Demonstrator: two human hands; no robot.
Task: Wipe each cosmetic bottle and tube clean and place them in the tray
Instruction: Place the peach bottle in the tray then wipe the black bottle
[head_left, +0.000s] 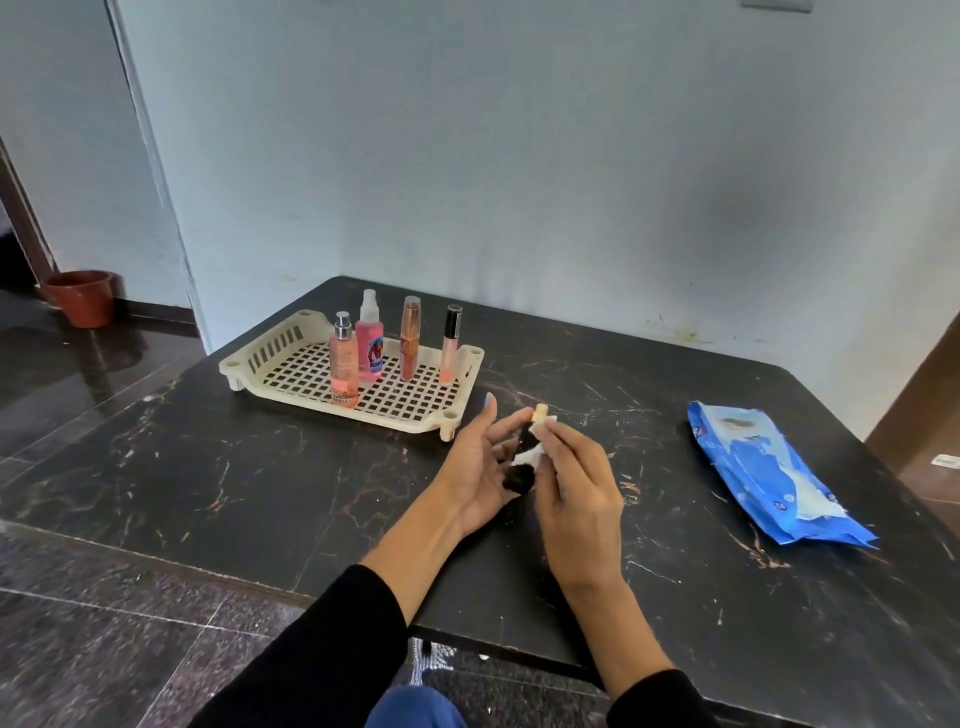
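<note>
Bottle (522, 462), small and dark, sits clamped in the left hand (480, 467) while the right hand's (574, 488) fingers (558, 441) pinch a white wipe (527, 457) on it. Farther back, four clean-looking ones stand in the tray (249, 358). This looks like the last.

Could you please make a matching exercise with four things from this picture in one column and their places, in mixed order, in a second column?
Things:
1. dark bottle
2. blue wipes packet
3. spray bottle with clear cap
4. brown pot

Places:
A. on the floor by the wall
B. standing in the cream tray
C. lying on the table, far right
D. held between the left hand and right hand, with a white wipe

Pairs: 1-D, 2-C, 3-B, 4-A
</note>
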